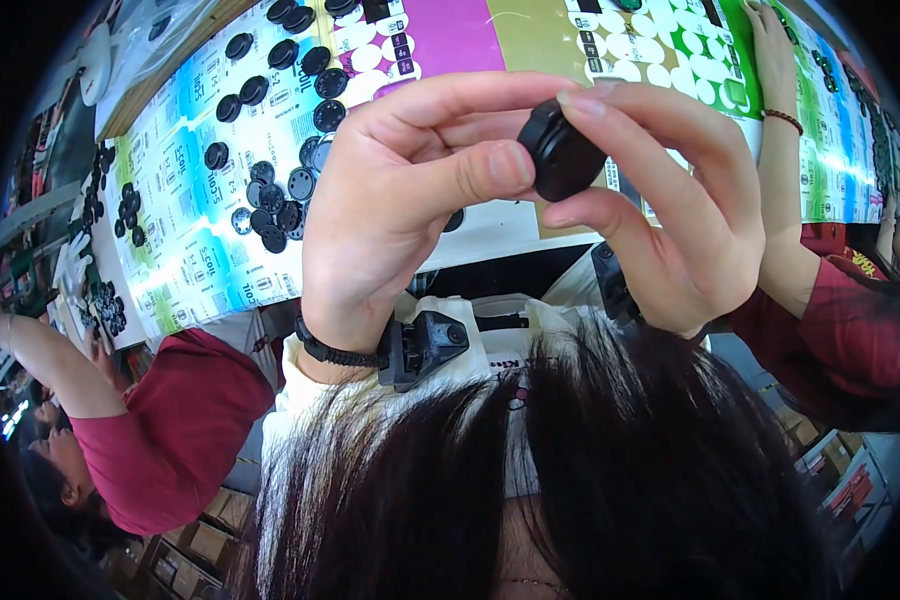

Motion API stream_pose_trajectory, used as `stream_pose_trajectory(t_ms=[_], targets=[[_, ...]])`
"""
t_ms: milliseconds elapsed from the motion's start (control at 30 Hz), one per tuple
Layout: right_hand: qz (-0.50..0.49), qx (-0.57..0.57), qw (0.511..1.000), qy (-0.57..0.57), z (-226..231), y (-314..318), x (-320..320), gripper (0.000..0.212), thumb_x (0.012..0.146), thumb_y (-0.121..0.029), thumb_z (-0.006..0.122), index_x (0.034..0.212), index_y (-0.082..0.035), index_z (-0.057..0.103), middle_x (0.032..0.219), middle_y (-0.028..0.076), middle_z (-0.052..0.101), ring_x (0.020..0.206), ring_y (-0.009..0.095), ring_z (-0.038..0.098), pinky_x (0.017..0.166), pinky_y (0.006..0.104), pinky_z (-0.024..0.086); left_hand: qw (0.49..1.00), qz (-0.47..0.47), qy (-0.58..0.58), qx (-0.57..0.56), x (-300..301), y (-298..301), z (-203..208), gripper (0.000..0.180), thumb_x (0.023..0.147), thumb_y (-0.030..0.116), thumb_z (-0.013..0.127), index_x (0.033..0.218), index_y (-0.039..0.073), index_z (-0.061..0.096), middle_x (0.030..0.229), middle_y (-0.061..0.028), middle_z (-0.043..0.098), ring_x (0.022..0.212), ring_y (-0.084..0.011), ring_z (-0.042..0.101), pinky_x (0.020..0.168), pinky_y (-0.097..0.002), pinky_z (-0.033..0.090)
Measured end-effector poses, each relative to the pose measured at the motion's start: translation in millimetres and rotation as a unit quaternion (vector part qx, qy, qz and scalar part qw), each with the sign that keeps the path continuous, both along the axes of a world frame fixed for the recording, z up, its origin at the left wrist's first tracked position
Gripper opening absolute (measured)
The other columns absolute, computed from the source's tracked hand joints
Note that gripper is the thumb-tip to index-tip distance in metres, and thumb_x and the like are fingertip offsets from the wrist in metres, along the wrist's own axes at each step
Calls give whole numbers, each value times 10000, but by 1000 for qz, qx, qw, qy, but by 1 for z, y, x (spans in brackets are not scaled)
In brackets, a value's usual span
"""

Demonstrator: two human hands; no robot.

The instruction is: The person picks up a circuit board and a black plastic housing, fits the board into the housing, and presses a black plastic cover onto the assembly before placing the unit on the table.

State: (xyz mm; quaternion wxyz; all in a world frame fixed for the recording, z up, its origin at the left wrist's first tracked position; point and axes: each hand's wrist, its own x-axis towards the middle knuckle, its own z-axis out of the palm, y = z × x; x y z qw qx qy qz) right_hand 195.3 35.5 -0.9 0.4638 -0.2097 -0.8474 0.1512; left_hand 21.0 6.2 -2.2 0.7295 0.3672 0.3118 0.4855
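Raised above the near table edge, a small black round plastic part [567, 160] with a stepped rim is pinched between my hands. My left hand [390, 180] grips its left side between thumb and forefinger. From the right, my right hand [685, 200] closes on it, fingertips at the top and thumb below. The part is tilted, with a flat dark face toward the lower right. Its inner side is hidden. Just left of my left hand lies a pile of black discs [273, 212], some with small holes.
Printed sheets [185, 195] cover the table, with more black caps [253, 90] scattered over them. Coloured panels with white circles [705, 70] lie at the far right. Co-workers in maroon sleeves sit at left [175, 430] and right [830, 320]; the right one's arm [778, 120] reaches over the table.
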Motion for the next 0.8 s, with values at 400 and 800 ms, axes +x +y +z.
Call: stream_pose_trajectory(t_ms=[400, 800], targets=[[-46, -9, 999, 17, -4, -2, -4, 442, 522, -1, 700, 951, 11, 596, 911, 114, 536, 789, 195, 555, 648, 247, 478, 998, 9, 52, 21, 0, 2, -1, 432, 763, 173, 596, 1108, -50, 460, 1045, -179, 533, 941, -232, 547, 774, -310, 476], [-41, -197, 976, 83, -22, -5, -16, 389, 643, 44, 630, 1021, 49, 537, 1003, 123, 536, 811, 175, 565, 709, 239, 467, 923, 216, 287, 135, 25, -7, 3, 167, 747, -37, 535, 913, -24, 545, 775, -96, 606, 688, -120, 590, 581, -210, 451]])
